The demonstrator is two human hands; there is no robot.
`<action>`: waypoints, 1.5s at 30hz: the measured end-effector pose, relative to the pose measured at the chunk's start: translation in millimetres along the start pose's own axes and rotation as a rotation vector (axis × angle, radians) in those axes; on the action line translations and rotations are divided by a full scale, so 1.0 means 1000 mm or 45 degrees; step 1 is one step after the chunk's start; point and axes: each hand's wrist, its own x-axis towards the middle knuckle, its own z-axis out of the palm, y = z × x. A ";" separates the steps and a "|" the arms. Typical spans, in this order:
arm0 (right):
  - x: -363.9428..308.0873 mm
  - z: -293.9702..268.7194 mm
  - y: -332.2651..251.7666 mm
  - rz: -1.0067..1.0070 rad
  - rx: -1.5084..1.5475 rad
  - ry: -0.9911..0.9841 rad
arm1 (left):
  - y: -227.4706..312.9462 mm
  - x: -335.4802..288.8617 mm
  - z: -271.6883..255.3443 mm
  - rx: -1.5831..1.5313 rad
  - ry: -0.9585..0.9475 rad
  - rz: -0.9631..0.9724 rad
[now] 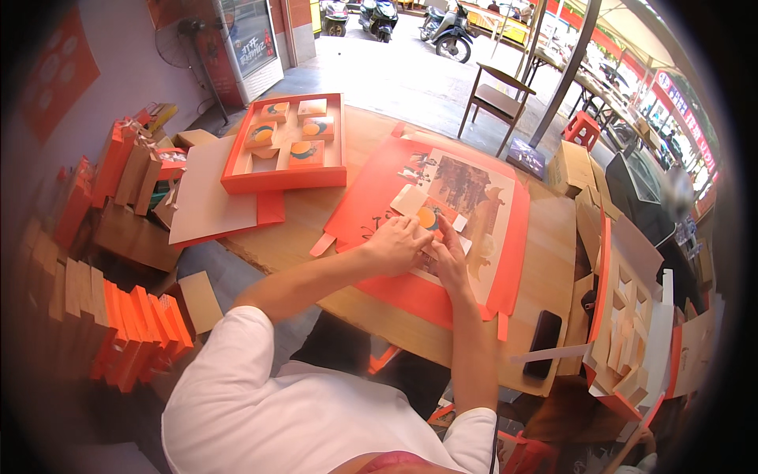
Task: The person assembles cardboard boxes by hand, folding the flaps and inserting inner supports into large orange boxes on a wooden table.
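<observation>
A small orange carton [442, 212] with a yellow round print and pale flaps standing out is between my hands. Bent fingers of my left hand [395, 243] press on its near left side. My right hand [450, 257] grips its near right side, thumb and fingers close together; part of the carton is hidden behind them. Beneath lies a flat orange gift bag [493, 292] with a printed picture panel. Beyond my left hand stands a shallow orange gift box [276, 183], its divided inside holding several similar small cartons [306, 154].
A white-faced lid or board [207, 189] lies left of the gift box. Orange boxes [138, 332] are stacked at left. A black phone [543, 344] rests near the wooden table's right edge. Opened boxes with inserts [624, 332] crowd the right; a chair [496, 103] stands beyond.
</observation>
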 end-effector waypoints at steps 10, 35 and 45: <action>-0.002 -0.004 0.018 -0.116 -0.516 -0.023 | -0.181 -0.031 -0.108 0.326 0.383 -0.897; -0.007 -0.001 0.002 -0.317 -0.776 -0.037 | -0.256 -0.016 -0.081 -0.209 0.141 -1.430; -0.004 0.002 0.004 -0.304 -0.756 -0.018 | -0.174 -0.043 -0.105 0.015 1.138 -0.645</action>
